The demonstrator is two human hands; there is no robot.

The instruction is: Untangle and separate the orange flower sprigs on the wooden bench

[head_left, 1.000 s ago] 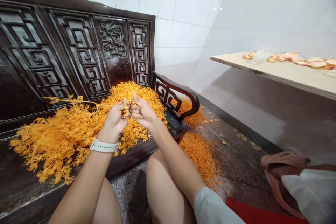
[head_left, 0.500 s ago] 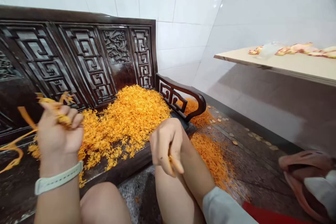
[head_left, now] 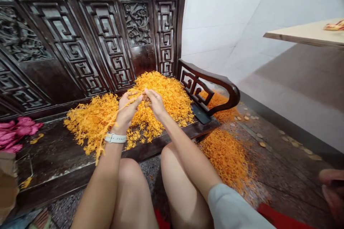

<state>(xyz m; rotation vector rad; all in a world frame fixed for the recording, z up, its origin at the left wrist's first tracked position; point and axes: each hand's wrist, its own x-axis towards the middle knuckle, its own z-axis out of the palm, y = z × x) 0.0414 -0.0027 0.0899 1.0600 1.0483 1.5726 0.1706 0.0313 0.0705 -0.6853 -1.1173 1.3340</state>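
Note:
My left hand (head_left: 126, 111), a pale watch band at its wrist, is closed on a thin yellow-orange strand (head_left: 116, 121). Part of the strand trails down past the wrist. Fingertip to fingertip with it, my right hand (head_left: 155, 103) pinches at the strand's upper end; the exact spot between the fingers is too small to make out. Both hands are above a large heap of small, spiky yellow-orange plastic-looking pieces (head_left: 172, 96) spread over the seat of a dark carved wooden bench (head_left: 61, 161).
Magenta petal-like pieces (head_left: 20, 134) lie at the seat's left, above a cardboard box (head_left: 7, 182). A dark flat object (head_left: 200, 113) rests by the armrest (head_left: 228, 86). Orange scraps (head_left: 225, 157) pile on the floor. A pale board (head_left: 301, 32) juts in at right.
My hands were apart, the left raised at far left and the right over my knee; now they meet above the heap. The view has turned left and downward, bringing the magenta pieces in.

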